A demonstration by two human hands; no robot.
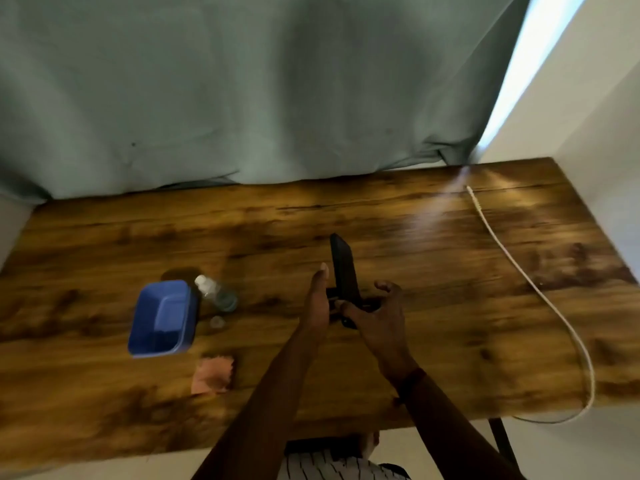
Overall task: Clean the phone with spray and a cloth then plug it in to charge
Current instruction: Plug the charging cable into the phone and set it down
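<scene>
A black phone stands on edge near the middle of the wooden table, tilted slightly left. My left hand presses flat against its lower left side, fingers straight and pointing away from me. My right hand grips the phone's lower end from the right, thumb on a dark part at the base and fingers curled above it. A clear spray bottle lies on its side to the left, its small clear cap loose beside it. A pink cloth lies crumpled near the front edge. A white charging cable runs along the right side.
A blue plastic tub sits left of the bottle. A grey-green curtain hangs behind the table and a white wall borders its right side. The cable loops over the front right edge. Blur hides fine detail.
</scene>
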